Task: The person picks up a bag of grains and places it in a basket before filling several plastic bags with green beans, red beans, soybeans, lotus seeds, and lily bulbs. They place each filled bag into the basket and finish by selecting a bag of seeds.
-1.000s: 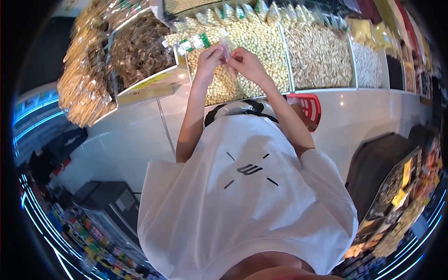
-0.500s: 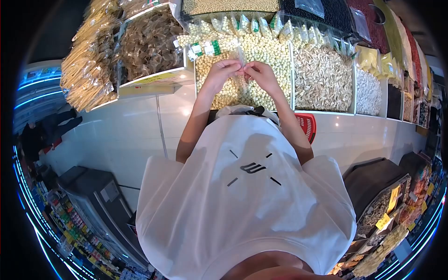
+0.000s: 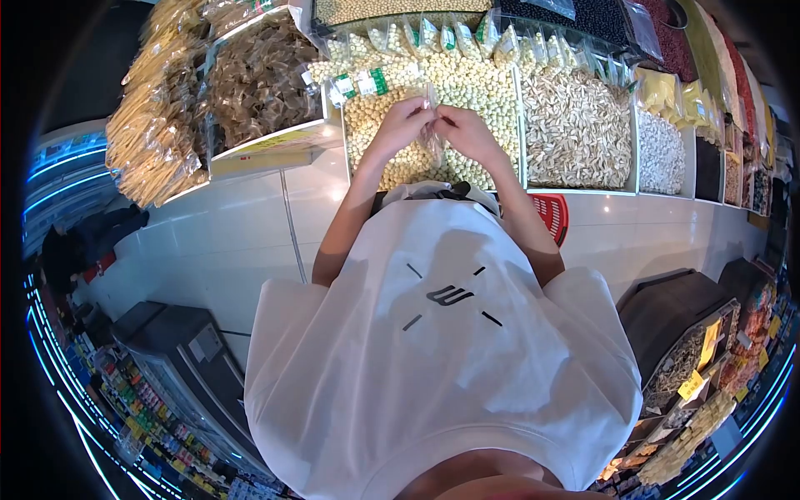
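Observation:
My left hand and my right hand meet fingertip to fingertip over a bin of pale round seeds, which look like lotus seeds. Both hands are closed in a pinch on a thin clear plastic bag. The bag hangs between them, with a strip of it sticking up above the fingers. What it holds, if anything, is hard to make out. Beyond my left hand, small packs with green-and-white labels lie on the seeds. A row of filled clear packets stands along the bin's back edge.
Right of the seeds is a bin of pale flat slices, then white pieces. Bagged brown goods and yellowish sticks are on the left. A red basket is by my right forearm. A person is far left.
The view has shifted slightly. My fingers have moved a little on the plastic bag, the left ones drawing slightly higher; both hands still pinch it.

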`<state>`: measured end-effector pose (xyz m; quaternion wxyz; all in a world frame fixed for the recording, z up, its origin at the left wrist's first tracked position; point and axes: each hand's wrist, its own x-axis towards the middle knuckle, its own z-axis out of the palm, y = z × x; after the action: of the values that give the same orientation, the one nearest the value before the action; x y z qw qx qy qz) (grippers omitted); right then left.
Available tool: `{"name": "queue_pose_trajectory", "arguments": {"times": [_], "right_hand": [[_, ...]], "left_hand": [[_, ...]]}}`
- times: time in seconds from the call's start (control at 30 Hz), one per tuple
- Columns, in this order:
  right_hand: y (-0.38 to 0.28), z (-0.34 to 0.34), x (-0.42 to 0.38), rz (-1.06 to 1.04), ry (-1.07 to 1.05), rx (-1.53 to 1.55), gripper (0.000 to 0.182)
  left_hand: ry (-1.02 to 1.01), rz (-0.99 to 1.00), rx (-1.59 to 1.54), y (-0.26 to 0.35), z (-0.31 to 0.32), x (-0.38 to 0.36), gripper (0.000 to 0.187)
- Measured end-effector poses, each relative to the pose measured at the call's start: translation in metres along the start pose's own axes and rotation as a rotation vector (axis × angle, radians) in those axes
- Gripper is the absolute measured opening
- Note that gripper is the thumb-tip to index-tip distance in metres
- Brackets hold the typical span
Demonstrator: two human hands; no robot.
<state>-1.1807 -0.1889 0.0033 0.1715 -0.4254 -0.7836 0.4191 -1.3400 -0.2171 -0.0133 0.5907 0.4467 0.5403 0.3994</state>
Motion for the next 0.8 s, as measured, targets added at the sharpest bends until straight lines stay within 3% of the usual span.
{"name": "queue_pose_trajectory", "arguments": {"times": [0.07, 0.2, 0.3, 0.37, 0.47, 0.53, 0.57, 0.6, 0.63, 0.7, 0.73, 0.8], "right_hand": [[0.012, 0.005, 0.003, 0.057, -0.095, 0.532, 0.016], [0.016, 0.01, 0.003, 0.148, -0.163, 0.804, 0.014], [0.017, 0.017, 0.0, 0.204, -0.047, 0.993, 0.014], [0.036, 0.02, 0.0, 0.227, 0.138, 1.359, 0.013], [0.032, 0.013, -0.002, 0.26, 0.173, 1.157, 0.013], [0.03, 0.01, -0.001, 0.278, 0.185, 1.047, 0.015], [0.03, 0.009, 0.0, 0.254, 0.192, 0.864, 0.017], [0.031, 0.009, 0.001, 0.231, 0.197, 0.681, 0.019], [0.03, 0.01, 0.002, 0.232, 0.197, 0.682, 0.019], [0.023, 0.008, 0.004, 0.075, 0.271, 0.386, 0.021], [0.019, 0.004, 0.002, 0.075, 0.271, 0.386, 0.021], [0.009, -0.009, -0.002, 0.108, 0.338, 0.065, 0.022]], "left_hand": [[0.008, 0.002, 0.016, -0.005, 0.001, 0.002, 0.016], [0.0, -0.007, -0.161, -0.011, 0.001, 0.003, 0.017], [0.013, 0.001, -0.281, -0.012, -0.005, 0.005, 0.016], [0.022, 0.016, -0.361, -0.013, -0.014, 0.006, 0.016], [0.01, -0.006, -0.232, -0.006, -0.019, 0.006, 0.018], [0.189, 0.075, 0.279, 0.007, -0.016, 0.006, 0.022], [0.238, 0.102, 0.385, 0.012, -0.013, 0.004, 0.026], [0.237, 0.102, 0.385, 0.02, -0.008, 0.0, 0.026], [0.214, 0.08, 0.546, 0.03, -0.003, -0.006, 0.026], [0.19, 0.058, 0.705, 0.032, -0.001, -0.009, 0.027], [0.124, 0.042, 0.799, 0.026, -0.004, -0.01, 0.028], [0.056, 0.028, 0.893, 0.024, -0.015, -0.011, 0.029]]}}
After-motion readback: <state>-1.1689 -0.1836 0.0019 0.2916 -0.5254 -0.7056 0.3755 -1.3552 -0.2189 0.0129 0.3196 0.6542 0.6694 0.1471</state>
